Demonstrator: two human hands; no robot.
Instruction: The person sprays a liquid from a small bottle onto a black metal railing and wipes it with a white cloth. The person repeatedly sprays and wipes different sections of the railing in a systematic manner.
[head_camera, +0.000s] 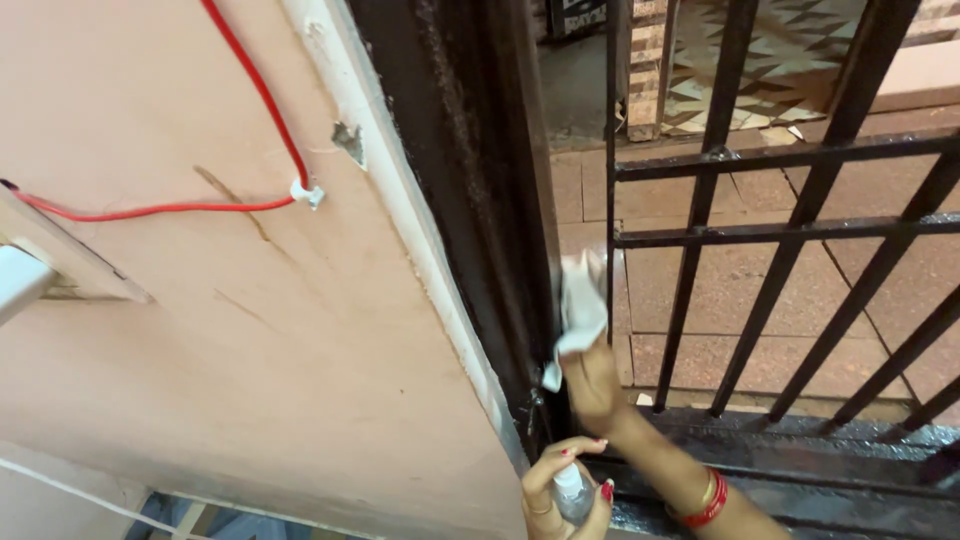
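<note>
— Where are you with it?
— My right hand (592, 385) pinches a white cloth (580, 310) against the dark door frame (480, 200), centre of frame; above looks unwiped, I'd judge.
— And the left?
— My left hand (565, 490) is curled around a small spray bottle (572, 492), bottom centre, partly cut off.

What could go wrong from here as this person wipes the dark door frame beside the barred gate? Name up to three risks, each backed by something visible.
1. The right hand presses the white cloth into the narrow gap between door frame and metal gate; fingers could get pinched if the gate swings.
2. The left hand holds a small spray bottle loosely; it might slip.
</note>
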